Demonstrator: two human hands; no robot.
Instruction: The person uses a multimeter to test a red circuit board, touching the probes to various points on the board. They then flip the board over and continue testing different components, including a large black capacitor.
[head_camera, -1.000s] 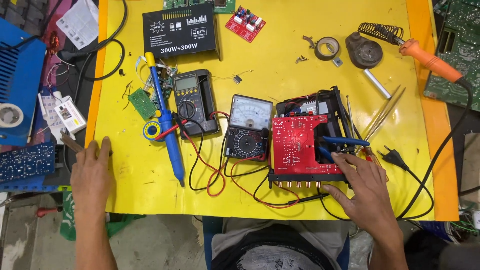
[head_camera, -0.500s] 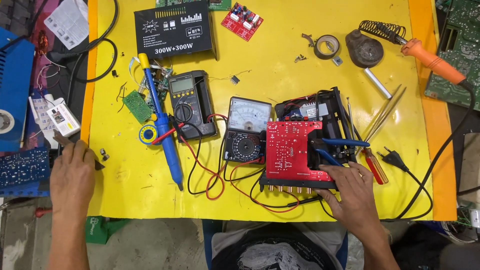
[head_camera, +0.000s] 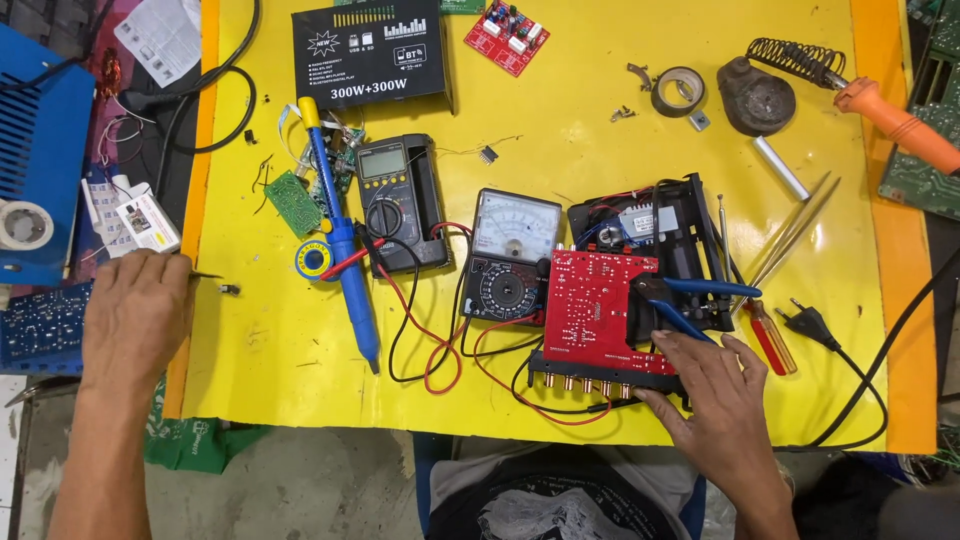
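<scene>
Two hands rest on a yellow table (head_camera: 600, 120): the left hand (head_camera: 135, 310) lies flat and open at the frame's left edge, the right hand (head_camera: 715, 400) loosely open, fingertips touching the red circuit board (head_camera: 590, 310) at lower centre, beside blue-handled cutters (head_camera: 690, 300).

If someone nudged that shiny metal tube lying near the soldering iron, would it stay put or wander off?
The metal tube looks round and smooth, so it would probably roll sideways on the flat yellow mat. It seems stiff, not bendy. Nothing touches it; the tweezers nearby might stop it.
</scene>
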